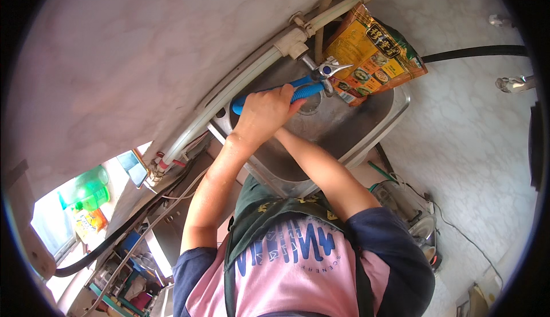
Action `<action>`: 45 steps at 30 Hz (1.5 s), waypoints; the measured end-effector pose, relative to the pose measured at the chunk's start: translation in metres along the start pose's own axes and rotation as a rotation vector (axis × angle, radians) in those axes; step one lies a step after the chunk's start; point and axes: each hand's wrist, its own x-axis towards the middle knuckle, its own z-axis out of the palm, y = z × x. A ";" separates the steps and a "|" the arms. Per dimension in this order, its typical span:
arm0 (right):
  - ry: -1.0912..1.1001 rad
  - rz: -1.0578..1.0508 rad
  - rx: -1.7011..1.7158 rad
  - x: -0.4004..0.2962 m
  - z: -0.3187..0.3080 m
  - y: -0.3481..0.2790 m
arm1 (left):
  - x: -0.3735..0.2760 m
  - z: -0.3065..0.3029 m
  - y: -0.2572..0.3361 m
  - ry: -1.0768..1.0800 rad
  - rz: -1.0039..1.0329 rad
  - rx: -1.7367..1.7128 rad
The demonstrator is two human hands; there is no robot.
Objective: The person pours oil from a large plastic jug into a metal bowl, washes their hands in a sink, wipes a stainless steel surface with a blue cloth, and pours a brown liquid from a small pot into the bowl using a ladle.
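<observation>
My left hand (266,111) is over the left part of a metal sink (399,111), its fingers and thumb closed around a blue corrugated hose (307,92). The hose runs from a metal tap (328,70) and loops out to the left behind the hand. My left wrist looks wet. The right forearm (305,149) reaches in from the right and passes beneath the left hand, which hides my right hand. Whether the right hand holds anything cannot be seen. A drain (310,102) shows at the sink's bottom, below the hose.
An orange printed food bag (365,59) stands at the sink's back right corner, beside the tap. A white pipe (240,89) runs along the wall. Green plastic items (92,188) are by the window at left. Pots (423,227) and a cable are at lower right.
</observation>
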 end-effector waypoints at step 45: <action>0.719 0.236 -1.903 -0.138 -0.159 -0.094 | -0.022 0.023 0.001 -0.081 -0.063 -0.080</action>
